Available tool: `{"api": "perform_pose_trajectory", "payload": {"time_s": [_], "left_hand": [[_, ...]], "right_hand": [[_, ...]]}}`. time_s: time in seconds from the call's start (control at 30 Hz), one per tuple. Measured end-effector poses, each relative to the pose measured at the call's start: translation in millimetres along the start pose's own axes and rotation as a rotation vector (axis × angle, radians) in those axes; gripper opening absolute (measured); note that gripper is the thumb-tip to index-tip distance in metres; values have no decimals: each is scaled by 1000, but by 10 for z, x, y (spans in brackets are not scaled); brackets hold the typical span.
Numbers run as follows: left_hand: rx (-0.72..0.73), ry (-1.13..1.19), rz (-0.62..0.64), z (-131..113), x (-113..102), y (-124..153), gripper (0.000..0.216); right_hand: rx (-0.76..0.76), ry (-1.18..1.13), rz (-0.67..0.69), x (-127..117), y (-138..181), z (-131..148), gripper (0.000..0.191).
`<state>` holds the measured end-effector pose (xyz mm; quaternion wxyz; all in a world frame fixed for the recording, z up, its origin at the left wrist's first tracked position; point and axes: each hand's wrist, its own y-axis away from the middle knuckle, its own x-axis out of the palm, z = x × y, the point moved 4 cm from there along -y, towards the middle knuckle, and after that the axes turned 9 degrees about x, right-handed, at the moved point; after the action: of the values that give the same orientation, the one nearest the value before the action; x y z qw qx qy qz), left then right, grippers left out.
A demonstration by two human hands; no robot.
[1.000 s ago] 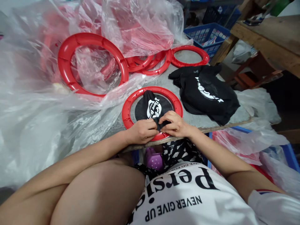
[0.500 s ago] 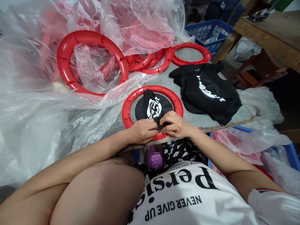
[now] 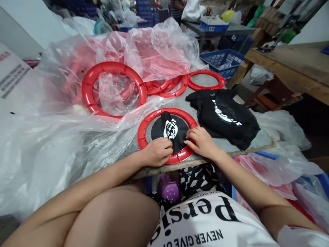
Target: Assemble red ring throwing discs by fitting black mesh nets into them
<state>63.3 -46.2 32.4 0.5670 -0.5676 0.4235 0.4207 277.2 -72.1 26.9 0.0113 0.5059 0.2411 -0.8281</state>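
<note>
A red plastic ring [image 3: 143, 126] lies flat near the table's front edge. Inside it is a round piece of black mesh fabric [image 3: 181, 132] with a white printed logo, partly bunched at the top. My left hand [image 3: 158, 151] rests over the ring's near left side, its curled fingers closed on the fabric's lower edge. On the other side, my right hand [image 3: 202, 141] has thumb and fingers apart at the fabric's right edge, over the ring. Its fingertips are close to the cloth; whether they touch it I cannot tell.
Black printed fabric pieces [image 3: 226, 116] are heaped to the right. A large red ring [image 3: 88, 92] leans on clear plastic sheeting [image 3: 108, 137]; several more red rings [image 3: 177, 91] lie behind. Beyond are a blue crate [image 3: 223, 63] and a wooden table [image 3: 288, 68]. A person [image 3: 177, 10] stands far back.
My right hand has let go of the fabric's near edge and moved up and right, its fingers spreading. My left hand stays at the fabric. The camera view has tilted up.
</note>
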Motion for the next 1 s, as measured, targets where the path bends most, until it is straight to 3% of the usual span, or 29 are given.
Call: {"api": "perform_pose_trajectory", "payload": {"time_s": [0.1, 0.2, 0.37, 0.47, 0.57, 0.67, 0.77, 0.87, 1.0], "left_hand": [[-36, -53, 35, 92, -29, 33, 12], [-139, -56, 59, 218, -72, 71, 10], [-383, 8, 57, 417, -94, 129, 22], [-499, -84, 61, 498, -63, 153, 21], [-559, -174, 35, 555, -26, 167, 18], [-573, -231, -39, 585, -11, 156, 19], [-593, -241, -80, 599, -21, 116, 22], [-699, -197, -63, 630, -52, 75, 24], [-864, -109, -88, 687, -105, 43, 24]], "right_hand": [[21, 147, 72, -63, 85, -47, 32], [-23, 202, 123, -34, 243, 96, 37], [-147, -46, 280, -23, 388, 476, 38], [-98, -143, 196, -177, 159, 464, 35], [16, -70, 92, -229, -275, 290, 26], [129, 178, 138, -40, -716, 122, 17], [141, 373, 243, 245, -998, 67, 18], [115, 472, 301, 448, -1113, 65, 24], [96, 428, 284, 488, -1173, 47, 25]]}}
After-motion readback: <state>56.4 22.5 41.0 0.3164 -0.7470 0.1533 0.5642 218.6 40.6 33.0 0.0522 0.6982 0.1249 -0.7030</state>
